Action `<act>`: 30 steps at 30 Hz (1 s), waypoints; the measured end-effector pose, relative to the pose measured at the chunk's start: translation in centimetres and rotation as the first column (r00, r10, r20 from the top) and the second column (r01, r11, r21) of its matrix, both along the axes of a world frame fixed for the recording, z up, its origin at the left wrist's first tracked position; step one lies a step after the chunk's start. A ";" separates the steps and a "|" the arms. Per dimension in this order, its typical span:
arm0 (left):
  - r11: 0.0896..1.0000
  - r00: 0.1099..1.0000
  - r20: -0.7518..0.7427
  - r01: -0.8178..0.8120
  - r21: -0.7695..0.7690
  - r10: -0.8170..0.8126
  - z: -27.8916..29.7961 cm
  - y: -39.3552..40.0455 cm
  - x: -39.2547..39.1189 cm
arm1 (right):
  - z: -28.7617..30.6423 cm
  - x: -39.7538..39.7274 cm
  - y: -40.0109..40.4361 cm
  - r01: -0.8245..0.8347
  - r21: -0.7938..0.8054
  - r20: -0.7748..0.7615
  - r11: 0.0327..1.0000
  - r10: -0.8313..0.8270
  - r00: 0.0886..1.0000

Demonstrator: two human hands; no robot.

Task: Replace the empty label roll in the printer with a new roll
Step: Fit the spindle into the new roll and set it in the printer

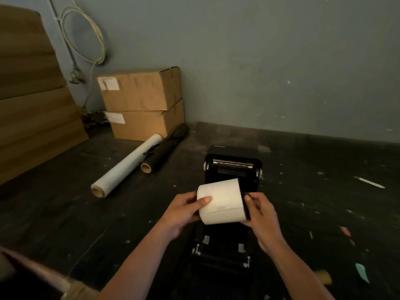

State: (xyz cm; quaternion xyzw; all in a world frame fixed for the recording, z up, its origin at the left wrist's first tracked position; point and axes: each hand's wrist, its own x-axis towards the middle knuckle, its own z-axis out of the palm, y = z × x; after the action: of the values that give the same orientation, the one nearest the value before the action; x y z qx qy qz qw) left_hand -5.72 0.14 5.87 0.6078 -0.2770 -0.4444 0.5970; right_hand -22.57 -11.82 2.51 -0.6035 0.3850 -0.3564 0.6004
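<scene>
We hold the white label roll (221, 201) above the open black printer (232, 167), its long axis running left to right. Our left hand (184, 211) grips its left end, thumb on top; our right hand (259, 215) clasps the black-capped right end. The printer sits on the dark tabletop (65, 213).

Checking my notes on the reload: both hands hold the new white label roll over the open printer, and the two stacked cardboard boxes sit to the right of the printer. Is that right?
Not quite. The head view shows the stacked cardboard boxes to the left of the printer, against the wall. The rest holds: the left hand and right hand hold the white label roll over it.
</scene>
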 end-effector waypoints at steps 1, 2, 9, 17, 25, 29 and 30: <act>0.999 0.999 -0.002 0.034 0.000 -0.034 -0.1 -0.2 0.4 | -0.2 0.0 0.1 0.020 0.000 -0.007 1.000 -0.020 1.000; 0.998 0.998 -0.012 0.060 0.001 -0.060 -0.3 -0.4 0.7 | -0.3 0.0 0.1 0.031 -0.006 -0.017 0.999 -0.031 0.999; 0.982 0.982 -0.025 0.187 0.032 -0.186 -2.3 -2.3 2.1 | -2.0 -0.3 0.0 0.068 -0.013 -0.077 0.998 -0.069 0.995; 0.967 0.969 0.002 0.245 0.072 -0.245 -4.0 -4.5 3.0 | -4.0 -0.4 -0.8 0.129 -0.119 -0.178 0.985 -0.149 0.973; 0.958 0.955 0.108 0.265 0.114 -0.277 -4.6 -7.1 3.4 | -5.4 -0.1 -3.4 0.123 -0.129 -0.227 0.984 -0.150 0.962; 0.948 0.943 0.151 0.270 0.167 -0.295 -5.3 -8.0 3.7 | -6.8 0.2 -4.1 0.136 -0.118 -0.212 0.984 -0.158 0.964; 0.948 0.942 0.160 0.265 0.178 -0.293 -5.4 -8.1 3.8 | -7.0 0.4 -4.3 0.141 -0.110 -0.201 0.984 -0.161 0.966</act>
State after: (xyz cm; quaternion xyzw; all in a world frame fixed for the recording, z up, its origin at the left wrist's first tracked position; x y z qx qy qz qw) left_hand -1.94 -7.96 0.46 0.6450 -0.3795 -0.4865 0.4509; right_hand -22.21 -16.08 -4.46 -0.6342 0.4734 -0.3535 0.4987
